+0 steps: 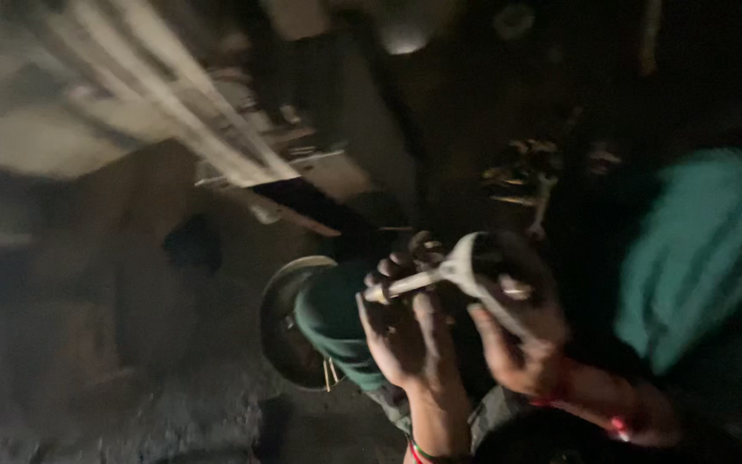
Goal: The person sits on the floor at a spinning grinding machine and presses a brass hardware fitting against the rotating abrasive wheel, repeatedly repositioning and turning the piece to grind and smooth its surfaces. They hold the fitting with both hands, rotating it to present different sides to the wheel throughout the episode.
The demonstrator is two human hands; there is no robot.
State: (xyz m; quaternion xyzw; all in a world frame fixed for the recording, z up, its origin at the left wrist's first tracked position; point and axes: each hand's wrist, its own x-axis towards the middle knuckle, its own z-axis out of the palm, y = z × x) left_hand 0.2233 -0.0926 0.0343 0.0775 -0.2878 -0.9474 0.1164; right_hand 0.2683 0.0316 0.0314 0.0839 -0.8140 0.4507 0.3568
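1. Far left: blurred pale slats/boards point(173, 94) running diagonally, dim floor point(130, 404) below; too dark to tell more.
2. Left of centre: round metal pan point(281, 331) on the floor, rim showing, partly hidden behind a green cloth point(332, 322) draped just beside the hands.
3. Centre: left hand point(405, 331) raised, palm toward camera, fingers curled round the handle of a pale ladle point(461, 271) — gripping it.
4. Right hand point(517, 335) closed on the ladle's bowl, thumb over the rim; red bangle at the wrist.
5. Progress, as a guess: ladle mid-handling, held up w/ both hands above the pan, not in it; looks like wiping or cleaning is under way, not finished.
6. Ladle look: light metal, smooth, motion-blurred; clean or dirty — can't tell.
7. Right: teal garment point(697, 249), blurred.
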